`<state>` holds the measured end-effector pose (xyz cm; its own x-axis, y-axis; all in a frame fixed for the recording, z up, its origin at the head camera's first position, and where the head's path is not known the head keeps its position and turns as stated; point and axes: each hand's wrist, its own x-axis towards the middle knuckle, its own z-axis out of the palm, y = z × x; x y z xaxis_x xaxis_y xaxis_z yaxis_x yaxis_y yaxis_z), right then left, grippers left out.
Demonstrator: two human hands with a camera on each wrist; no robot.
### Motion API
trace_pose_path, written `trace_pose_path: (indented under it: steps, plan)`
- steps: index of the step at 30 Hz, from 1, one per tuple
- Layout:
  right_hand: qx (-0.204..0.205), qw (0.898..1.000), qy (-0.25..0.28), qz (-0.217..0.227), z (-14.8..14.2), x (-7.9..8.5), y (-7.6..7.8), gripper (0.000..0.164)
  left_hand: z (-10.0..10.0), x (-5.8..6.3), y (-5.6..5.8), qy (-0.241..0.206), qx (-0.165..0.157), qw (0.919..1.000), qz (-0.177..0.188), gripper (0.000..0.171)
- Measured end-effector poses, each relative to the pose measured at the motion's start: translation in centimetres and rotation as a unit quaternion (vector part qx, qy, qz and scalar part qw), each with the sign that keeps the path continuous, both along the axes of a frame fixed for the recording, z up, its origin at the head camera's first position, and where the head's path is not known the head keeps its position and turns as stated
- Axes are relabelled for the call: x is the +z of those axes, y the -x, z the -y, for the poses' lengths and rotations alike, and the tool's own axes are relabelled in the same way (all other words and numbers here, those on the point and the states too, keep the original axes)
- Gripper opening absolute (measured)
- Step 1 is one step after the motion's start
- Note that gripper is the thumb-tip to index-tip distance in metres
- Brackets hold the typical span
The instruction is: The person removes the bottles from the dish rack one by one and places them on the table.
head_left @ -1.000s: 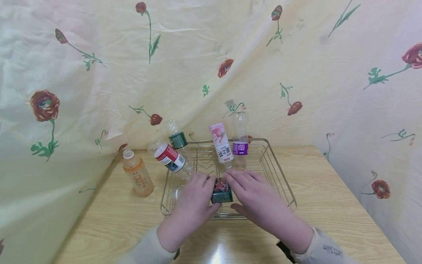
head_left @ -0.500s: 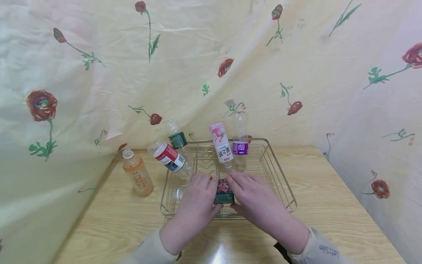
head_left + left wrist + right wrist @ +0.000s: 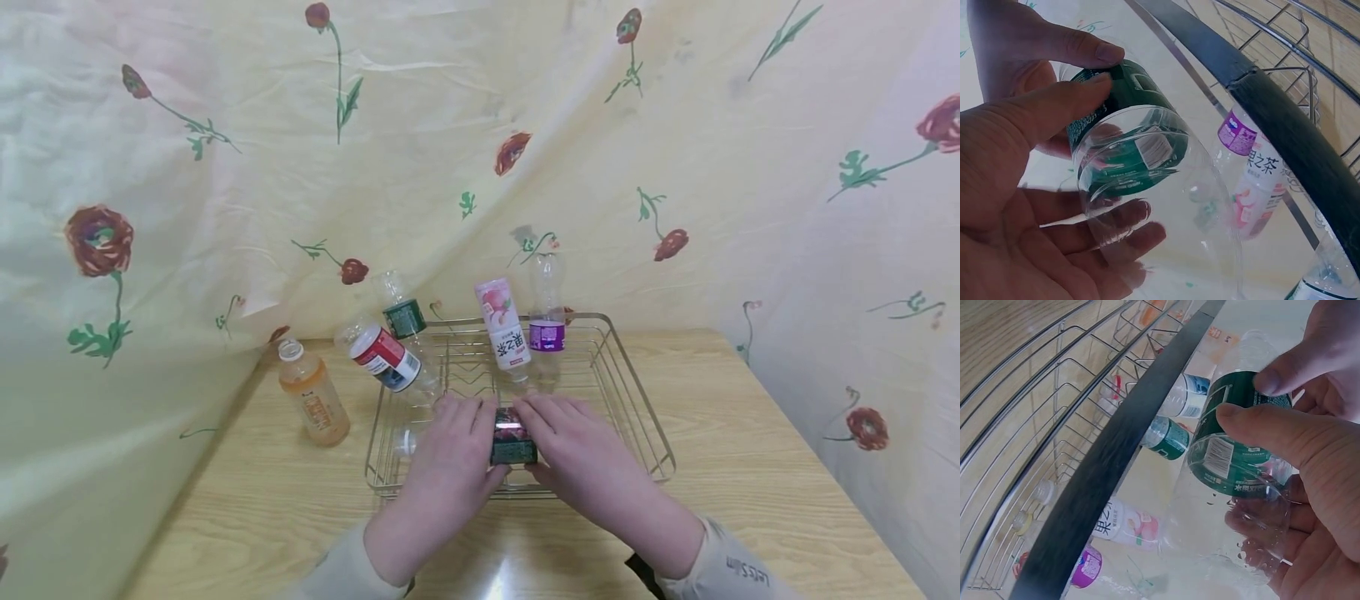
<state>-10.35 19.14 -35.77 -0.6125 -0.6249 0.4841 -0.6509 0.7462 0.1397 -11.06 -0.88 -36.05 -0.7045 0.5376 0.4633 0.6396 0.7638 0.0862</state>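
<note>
Both hands hold one clear plastic bottle (image 3: pixel 513 452) with a dark green label, over the front of a wire basket. My left hand (image 3: pixel 453 454) grips it from the left and my right hand (image 3: pixel 588 454) from the right, thumbs on the near side. Seen from the left wrist, the thumbs press on the green label (image 3: pixel 1138 94) and fingers curl behind the clear plastic. The right wrist view shows a white barcode (image 3: pixel 1216 456) on the label and drops inside the bottle. From the head, the hands hide most of the bottle.
The wire basket (image 3: pixel 633 379) stands on a wooden table (image 3: pixel 720 400). Several bottles lean in it: one with a red-and-white label (image 3: pixel 386 358), one green-labelled (image 3: pixel 405 318), a pink peach one (image 3: pixel 502 325) and one purple-labelled (image 3: pixel 547 335). An orange bottle (image 3: pixel 318 404) stands left, outside the basket.
The bottle has shifted slightly right and turned a little between the hands, so its label shows differently. My left hand has moved slightly right with it. The basket and other bottles have stayed put.
</note>
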Motion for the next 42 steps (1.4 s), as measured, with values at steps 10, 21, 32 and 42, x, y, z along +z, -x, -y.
trace_pose_path:
  steps: [10,21,32,42]
  plan:
    - [-0.003,0.999,0.029,0.021,-0.8,-0.1,0.2,0.078,1.2,0.1,-0.3,-0.074,-0.021,0.9962,0.04,0.105]
    - [-0.012,0.999,0.037,0.031,-1.7,-0.2,0.3,0.082,2.0,0.6,-0.2,-0.094,-0.024,0.9948,0.029,0.108]
    - [-0.009,0.997,0.067,0.035,-2.7,-0.2,0.6,0.085,2.8,1.2,-0.1,-0.134,-0.026,0.9898,0.043,0.111]
    - [-0.01,0.996,0.086,0.029,-4.0,-0.1,0.7,0.085,4.1,1.4,0.0,-0.145,-0.011,0.9884,0.044,0.112]
